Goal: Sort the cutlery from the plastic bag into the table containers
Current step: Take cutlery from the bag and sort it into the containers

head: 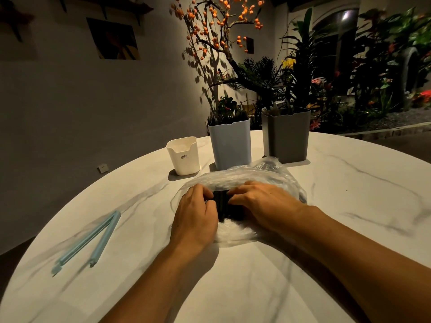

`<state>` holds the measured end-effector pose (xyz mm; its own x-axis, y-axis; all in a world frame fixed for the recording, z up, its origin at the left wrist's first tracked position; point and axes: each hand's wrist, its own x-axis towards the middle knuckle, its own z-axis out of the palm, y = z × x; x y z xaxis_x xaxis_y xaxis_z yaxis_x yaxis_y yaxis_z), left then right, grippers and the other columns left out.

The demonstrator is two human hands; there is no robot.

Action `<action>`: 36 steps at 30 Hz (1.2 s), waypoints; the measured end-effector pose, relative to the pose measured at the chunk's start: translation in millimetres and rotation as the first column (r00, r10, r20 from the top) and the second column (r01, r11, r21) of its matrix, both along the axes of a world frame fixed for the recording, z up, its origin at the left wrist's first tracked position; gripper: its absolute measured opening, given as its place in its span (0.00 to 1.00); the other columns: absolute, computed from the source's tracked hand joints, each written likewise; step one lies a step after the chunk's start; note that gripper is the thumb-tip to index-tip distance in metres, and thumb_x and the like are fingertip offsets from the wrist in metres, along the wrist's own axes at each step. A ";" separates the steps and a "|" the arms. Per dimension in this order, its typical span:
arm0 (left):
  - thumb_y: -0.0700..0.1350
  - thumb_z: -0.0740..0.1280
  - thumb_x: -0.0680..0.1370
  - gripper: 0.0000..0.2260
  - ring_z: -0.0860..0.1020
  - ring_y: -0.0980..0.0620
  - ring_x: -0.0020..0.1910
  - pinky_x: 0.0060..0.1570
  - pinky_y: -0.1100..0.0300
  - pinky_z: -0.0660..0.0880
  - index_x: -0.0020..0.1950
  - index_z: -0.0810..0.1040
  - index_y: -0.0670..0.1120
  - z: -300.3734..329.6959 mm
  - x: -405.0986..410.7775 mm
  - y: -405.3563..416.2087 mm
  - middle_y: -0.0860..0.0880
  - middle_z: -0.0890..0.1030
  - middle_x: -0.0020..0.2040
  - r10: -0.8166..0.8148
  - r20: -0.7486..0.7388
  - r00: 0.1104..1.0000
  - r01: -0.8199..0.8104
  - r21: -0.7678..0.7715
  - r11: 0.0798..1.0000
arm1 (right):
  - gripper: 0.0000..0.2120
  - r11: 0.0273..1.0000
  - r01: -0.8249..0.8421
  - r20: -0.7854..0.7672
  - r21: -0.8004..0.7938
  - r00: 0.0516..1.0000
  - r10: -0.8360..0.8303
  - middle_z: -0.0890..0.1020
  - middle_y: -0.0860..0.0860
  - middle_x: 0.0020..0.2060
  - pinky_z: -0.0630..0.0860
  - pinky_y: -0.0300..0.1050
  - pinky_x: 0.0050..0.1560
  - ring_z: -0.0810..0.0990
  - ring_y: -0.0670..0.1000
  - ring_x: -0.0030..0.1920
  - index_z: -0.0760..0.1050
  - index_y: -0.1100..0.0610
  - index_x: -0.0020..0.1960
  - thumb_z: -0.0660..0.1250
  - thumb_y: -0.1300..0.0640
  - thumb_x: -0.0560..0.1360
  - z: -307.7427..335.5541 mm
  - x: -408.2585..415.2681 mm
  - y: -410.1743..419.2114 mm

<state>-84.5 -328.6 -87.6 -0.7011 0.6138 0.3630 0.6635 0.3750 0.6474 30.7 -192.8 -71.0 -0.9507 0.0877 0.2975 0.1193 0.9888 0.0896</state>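
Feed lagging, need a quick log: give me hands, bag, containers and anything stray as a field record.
left hand: grips dark cutlery at bag mouth
right hand: grips the same dark bundle
plastic bag: lying on table, open toward person
containers: white, blue, grey; blue and grey hold items
stray: light-blue bag clip, open, left

1. Bench (349, 206): round, white marble look with grey veins.
2. Light blue bag clip (93, 238): lies open in a V on the bench's left part, well apart from everything else.
3. Bare-branch tree with orange fruits (217, 31): behind the bench, against the wall, casting shadows on it.
4. Green plants with red and pink flowers (349, 78): fill the right background.
5. Picture (114, 39): dark, hung tilted on the grey wall, upper left.
6. Wall socket (102, 168): low on the wall, just past the bench edge.
7. Shelf brackets (105, 8): dark, top left; details unclear.
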 end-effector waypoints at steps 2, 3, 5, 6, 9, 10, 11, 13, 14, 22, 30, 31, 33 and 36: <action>0.44 0.58 0.82 0.04 0.75 0.51 0.51 0.55 0.52 0.78 0.54 0.71 0.49 0.5 0.9 -0.4 0.48 0.76 0.53 -0.007 -0.008 1.000 0.007 0.009 1.000 | 0.21 1.000 -0.023 -0.004 -0.004 1.000 0.023 0.77 0.47 0.66 0.69 0.46 0.70 0.72 0.50 0.68 0.73 0.47 0.70 0.67 0.48 0.77 1.5 0.9 -1.0; 0.44 0.58 0.82 0.04 0.75 0.51 0.51 0.55 0.52 0.78 0.54 0.71 0.49 0.7 1.1 -0.6 0.49 0.76 0.53 -0.007 -0.010 1.000 0.007 0.012 1.000 | 0.21 0.999 -0.033 -0.012 0.003 0.999 0.033 0.77 0.47 0.66 0.70 0.46 0.69 0.72 0.50 0.67 0.73 0.47 0.69 0.67 0.47 0.77 1.9 1.8 -1.9; 0.45 0.58 0.82 0.04 0.76 0.50 0.51 0.56 0.53 0.78 0.55 0.72 0.49 1.2 1.3 -1.1 0.49 0.76 0.54 -0.003 -0.003 1.000 0.003 0.014 1.000 | 0.20 0.998 -0.059 -0.034 0.027 0.998 0.060 0.78 0.47 0.65 0.71 0.47 0.68 0.73 0.50 0.66 0.74 0.47 0.69 0.67 0.46 0.77 1.9 3.8 -3.1; 0.45 0.58 0.83 0.04 0.76 0.50 0.51 0.56 0.53 0.79 0.55 0.72 0.49 1.4 1.4 -1.5 0.49 0.76 0.54 -0.004 0.000 1.000 0.004 0.018 1.000 | 0.20 0.997 -0.068 -0.040 0.035 0.997 0.070 0.78 0.47 0.64 0.72 0.47 0.68 0.73 0.50 0.66 0.74 0.47 0.68 0.67 0.46 0.77 1.6 4.4 -3.9; 0.44 0.58 0.82 0.04 0.76 0.51 0.51 0.55 0.53 0.79 0.54 0.72 0.49 2.3 1.3 -2.6 0.49 0.76 0.53 -0.014 -0.010 1.000 0.014 0.024 1.000 | 0.20 0.994 -0.094 -0.056 0.049 0.994 0.097 0.79 0.48 0.63 0.73 0.48 0.67 0.74 0.51 0.65 0.75 0.49 0.68 0.68 0.47 0.77 0.6 5.3 -5.8; 0.44 0.58 0.82 0.04 0.76 0.50 0.51 0.55 0.52 0.79 0.54 0.72 0.49 2.1 1.2 -2.6 0.49 0.76 0.53 -0.018 -0.013 1.000 0.019 0.026 0.999 | 0.20 0.994 -0.099 -0.063 0.053 0.993 0.102 0.79 0.48 0.63 0.74 0.48 0.66 0.74 0.51 0.65 0.75 0.49 0.68 0.68 0.48 0.77 -0.3 5.4 -6.4; 0.44 0.58 0.82 0.04 0.76 0.50 0.52 0.56 0.51 0.78 0.54 0.72 0.49 2.0 1.2 -3.1 0.49 0.76 0.54 -0.020 -0.015 1.000 0.020 0.028 0.999 | 0.20 0.993 -0.102 -0.067 0.062 0.992 0.106 0.79 0.49 0.63 0.75 0.48 0.65 0.74 0.52 0.65 0.74 0.49 0.68 0.68 0.49 0.77 -1.2 5.7 -7.3; 0.45 0.58 0.82 0.05 0.76 0.50 0.52 0.57 0.50 0.78 0.54 0.72 0.49 2.6 1.4 -3.1 0.49 0.76 0.55 -0.016 -0.012 1.000 0.016 0.027 1.000 | 0.21 0.991 -0.105 -0.078 0.086 0.991 0.112 0.78 0.50 0.63 0.76 0.48 0.64 0.75 0.52 0.64 0.73 0.50 0.69 0.69 0.50 0.77 -2.6 6.3 -8.8; 0.45 0.58 0.82 0.05 0.76 0.50 0.53 0.57 0.50 0.78 0.54 0.72 0.49 2.8 1.3 -2.9 0.48 0.76 0.55 -0.015 -0.010 1.000 0.016 0.027 1.000 | 0.22 0.990 -0.104 -0.090 0.099 0.990 0.113 0.79 0.50 0.63 0.76 0.48 0.62 0.76 0.52 0.63 0.73 0.51 0.69 0.70 0.50 0.76 -2.4 6.7 -10.1; 0.50 0.68 0.79 0.19 0.72 0.51 0.67 0.68 0.50 0.71 0.69 0.69 0.56 1.6 4.8 -7.1 0.54 0.72 0.70 -0.136 -0.080 0.988 0.133 -0.039 0.990 | 0.23 0.964 -0.166 -0.343 0.208 0.911 0.231 0.85 0.52 0.48 0.83 0.46 0.42 0.83 0.52 0.44 0.80 0.54 0.57 0.80 0.49 0.64 0.0 6.3 -15.3; 0.47 0.64 0.80 0.09 0.77 0.52 0.62 0.60 0.65 0.74 0.59 0.72 0.56 8.4 13.2 -10.6 0.60 0.75 0.59 -0.291 0.111 0.950 0.250 0.284 0.926 | 0.23 0.936 -0.220 -0.459 0.273 0.826 0.328 0.84 0.56 0.52 0.82 0.49 0.48 0.83 0.55 0.48 0.79 0.59 0.58 0.79 0.52 0.67 12.4 7.8 -32.2; 0.49 0.64 0.78 0.08 0.78 0.54 0.59 0.59 0.65 0.75 0.57 0.73 0.57 9.4 13.6 -10.1 0.60 0.76 0.57 -0.305 0.155 0.940 0.243 0.323 0.915 | 0.23 0.934 -0.223 -0.475 0.278 0.813 0.336 0.84 0.57 0.51 0.81 0.48 0.48 0.83 0.55 0.47 0.79 0.60 0.58 0.78 0.53 0.67 14.8 8.6 -34.2; 0.46 0.63 0.80 0.08 0.80 0.57 0.53 0.57 0.67 0.76 0.57 0.74 0.54 12.0 17.1 -8.9 0.55 0.78 0.56 -0.327 0.187 0.926 0.239 0.378 0.894 | 0.22 0.927 -0.234 -0.505 0.294 0.785 0.358 0.83 0.57 0.50 0.81 0.46 0.48 0.82 0.55 0.47 0.79 0.61 0.58 0.77 0.54 0.68 20.3 10.2 -40.0; 0.42 0.56 0.82 0.08 0.79 0.57 0.48 0.60 0.62 0.74 0.51 0.71 0.54 19.1 28.2 -12.0 0.58 0.77 0.50 -0.439 0.280 0.853 0.269 0.484 0.832 | 0.17 0.913 -0.244 -0.547 0.327 0.739 0.393 0.83 0.58 0.48 0.81 0.46 0.46 0.82 0.56 0.45 0.78 0.62 0.56 0.74 0.56 0.71 26.3 12.2 -47.8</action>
<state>-56.3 -340.6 -68.5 -0.5949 0.6964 0.4014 0.3784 -0.1980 0.9042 42.9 -240.6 -44.7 -0.5373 -0.3261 0.7778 -0.0972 0.9400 0.3270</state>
